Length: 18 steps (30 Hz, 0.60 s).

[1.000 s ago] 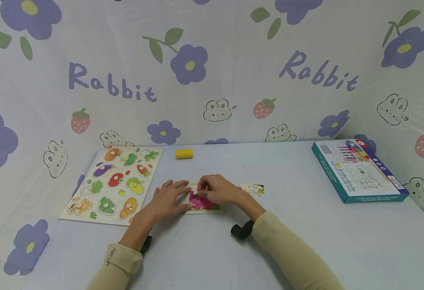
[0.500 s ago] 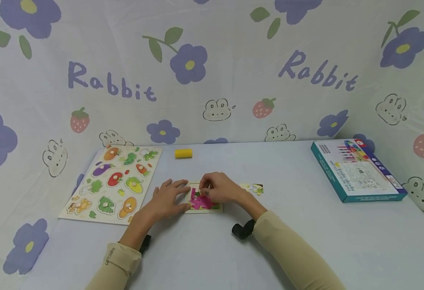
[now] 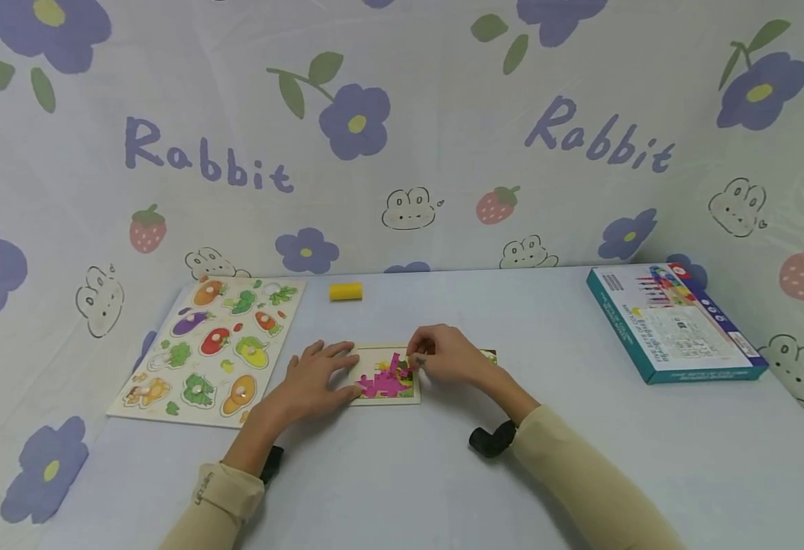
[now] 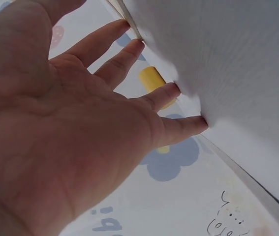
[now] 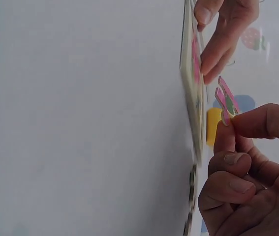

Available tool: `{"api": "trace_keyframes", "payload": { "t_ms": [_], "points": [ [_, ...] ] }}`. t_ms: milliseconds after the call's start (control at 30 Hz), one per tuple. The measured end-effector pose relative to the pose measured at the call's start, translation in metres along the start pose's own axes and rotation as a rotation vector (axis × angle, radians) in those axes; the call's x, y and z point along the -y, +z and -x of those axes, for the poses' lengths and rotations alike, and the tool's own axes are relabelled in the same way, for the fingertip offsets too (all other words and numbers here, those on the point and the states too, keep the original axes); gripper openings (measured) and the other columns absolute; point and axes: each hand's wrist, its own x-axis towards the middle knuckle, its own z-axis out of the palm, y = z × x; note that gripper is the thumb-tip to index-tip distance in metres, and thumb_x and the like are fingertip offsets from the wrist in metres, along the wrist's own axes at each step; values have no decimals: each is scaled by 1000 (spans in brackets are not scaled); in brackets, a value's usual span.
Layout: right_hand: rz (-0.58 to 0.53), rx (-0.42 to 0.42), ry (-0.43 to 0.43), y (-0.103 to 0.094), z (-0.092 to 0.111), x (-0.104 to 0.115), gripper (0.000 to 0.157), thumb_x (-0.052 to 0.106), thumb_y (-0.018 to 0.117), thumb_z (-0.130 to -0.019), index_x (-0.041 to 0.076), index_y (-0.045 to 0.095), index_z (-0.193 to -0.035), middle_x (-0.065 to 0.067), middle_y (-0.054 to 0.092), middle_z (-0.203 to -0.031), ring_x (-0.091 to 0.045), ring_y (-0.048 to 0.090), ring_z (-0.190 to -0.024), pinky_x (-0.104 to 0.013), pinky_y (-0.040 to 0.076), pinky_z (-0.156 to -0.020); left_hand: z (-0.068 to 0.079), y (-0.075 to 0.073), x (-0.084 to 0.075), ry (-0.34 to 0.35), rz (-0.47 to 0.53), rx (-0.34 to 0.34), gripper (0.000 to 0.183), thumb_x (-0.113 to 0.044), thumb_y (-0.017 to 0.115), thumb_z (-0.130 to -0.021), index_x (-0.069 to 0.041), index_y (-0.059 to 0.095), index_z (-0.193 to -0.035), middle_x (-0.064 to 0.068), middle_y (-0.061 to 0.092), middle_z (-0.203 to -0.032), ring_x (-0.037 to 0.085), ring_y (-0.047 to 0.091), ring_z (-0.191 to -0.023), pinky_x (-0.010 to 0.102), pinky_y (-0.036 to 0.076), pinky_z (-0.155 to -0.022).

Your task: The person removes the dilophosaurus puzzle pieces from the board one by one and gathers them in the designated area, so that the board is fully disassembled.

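Note:
My right hand (image 3: 451,356) pinches a small pink and green jigsaw piece (image 5: 229,101) between thumb and forefinger. In the right wrist view the piece stands clear of the board, tilted on edge. Below it lies a small wooden puzzle board (image 3: 367,359) with pink pieces (image 3: 382,386) in its lower half. Part of the board's right side is covered by the right hand in the head view. My left hand (image 3: 317,379) lies at the board's left edge, fingers spread and fairly straight, with thumb and fingertips touching the frame.
More puzzle pieces (image 3: 489,356) lie right of the board, mostly hidden behind my right hand. A vegetable peg board (image 3: 226,367) is at the left. A yellow cylinder (image 3: 345,292) lies at the back. On the right sits a teal-sided box (image 3: 679,325).
My right hand has lifted the jigsaw piece from the middle of the board and moved right with it. More of the board's pale base shows. The left hand stays in place.

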Motion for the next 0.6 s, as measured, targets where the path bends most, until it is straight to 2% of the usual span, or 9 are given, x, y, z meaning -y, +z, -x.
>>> {"api": "trace_keyframes", "payload": {
  "t_ms": [233, 600],
  "points": [
    [9, -14, 41, -16, 15, -14, 7, 9, 64, -98, 8, 71, -99, -4, 73, -90, -15, 61, -83, -29, 48, -78, 1, 0, -3, -7, -34, -22, 59, -36, 73, -99, -9, 60, -150, 11, 45, -168, 55, 30, -157, 86, 22, -118],
    [54, -35, 89, -32, 34, -24, 6, 6, 66, -95, 7, 72, -96, -3, 72, -85, -15, 59, -80, -30, 47, -76, -1, 3, -5, -22, -55, -30, 60, -37, 74, -99, -9, 61, -150, 10, 45, -168, 54, 31, -157, 85, 24, -117]
  ]
}}
